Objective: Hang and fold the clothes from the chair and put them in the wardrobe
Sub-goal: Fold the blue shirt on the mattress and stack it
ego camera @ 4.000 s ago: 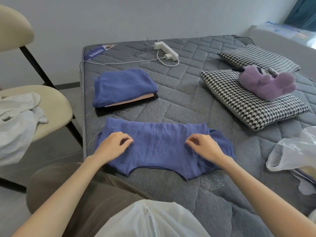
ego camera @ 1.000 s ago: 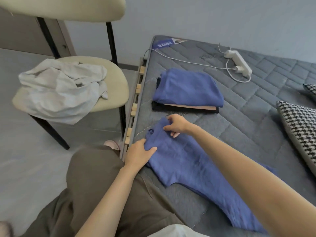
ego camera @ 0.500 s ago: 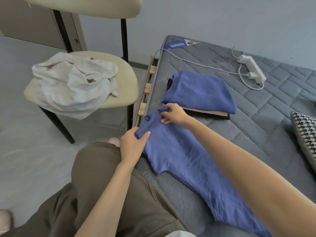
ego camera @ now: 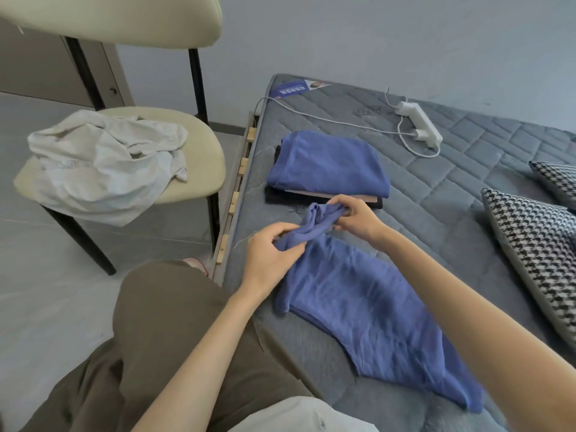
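Note:
A blue garment [ego camera: 367, 310] lies stretched along the near edge of the grey mattress [ego camera: 452, 194]. My left hand [ego camera: 271, 254] and my right hand [ego camera: 355, 218] both pinch its left end, which is bunched and lifted off the mattress. Behind my hands sits a folded stack [ego camera: 327, 169]: a blue piece on top, a pink and a black one under it. A crumpled white garment [ego camera: 103, 163] lies on the seat of the cream chair [ego camera: 202, 163] to the left of the bed.
A white power strip [ego camera: 419, 123] with its cable lies at the back of the mattress. Houndstooth pillows [ego camera: 536, 244] lie at the right. The bed's wooden slats [ego camera: 237, 188] show between chair and mattress. My knee in olive trousers [ego camera: 162, 322] is below.
My hands have gathered the garment's left end and raised it off the mattress; half a second ago it lay flatter under my fingers. The view has swung slightly.

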A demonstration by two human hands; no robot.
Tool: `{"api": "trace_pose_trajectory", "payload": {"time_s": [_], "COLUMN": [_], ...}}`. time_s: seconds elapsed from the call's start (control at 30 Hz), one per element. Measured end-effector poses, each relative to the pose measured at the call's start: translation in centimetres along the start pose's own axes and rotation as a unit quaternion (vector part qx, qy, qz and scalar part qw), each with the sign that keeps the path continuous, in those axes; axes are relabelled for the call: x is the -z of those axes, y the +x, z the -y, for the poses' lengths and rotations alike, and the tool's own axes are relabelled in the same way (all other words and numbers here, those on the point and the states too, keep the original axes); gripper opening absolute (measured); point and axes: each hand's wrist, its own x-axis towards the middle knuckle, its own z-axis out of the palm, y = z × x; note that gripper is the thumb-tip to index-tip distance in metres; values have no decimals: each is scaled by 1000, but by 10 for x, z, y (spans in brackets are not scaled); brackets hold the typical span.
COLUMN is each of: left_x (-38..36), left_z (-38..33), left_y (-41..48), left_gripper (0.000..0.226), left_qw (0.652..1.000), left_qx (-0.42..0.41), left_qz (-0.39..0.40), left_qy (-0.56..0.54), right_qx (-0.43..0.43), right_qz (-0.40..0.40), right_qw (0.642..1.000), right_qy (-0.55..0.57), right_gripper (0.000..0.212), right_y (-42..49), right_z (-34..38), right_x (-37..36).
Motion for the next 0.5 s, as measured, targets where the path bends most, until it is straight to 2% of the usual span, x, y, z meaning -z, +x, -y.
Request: {"api": "trace_pose_trajectory", "payload": {"time_s": [0.07,0.2,0.33,0.43,0.5], "left_x": [-21,-56,-84,-94,-95], "left_z": [-3,-3,6,13,16], "left_y": [-10,-29,-48,-58,-61], "left_gripper": [19,21,27,32,34], "left_qw": [999,990,960,943,938], "left_qx": [-16,-47,-72,-75,-79], "left_qz": [31,128,242,285,294], "left_qy": [9,40,122,154,166], "right_qx": [-11,-53,-95,-138,-156], "right_qz": [-13,-24,-31,-43,-52], "right_qw": [1000,998,995,989,986], "right_qy": [6,16,2,-32,-12], "right_gripper": [38,34,38,41,42], "right_y": [-18,-53,-75,-85,-89], "right_z": [-12,-32,-53,-65,-68], "right_x": [14,36,48,52,52]}}
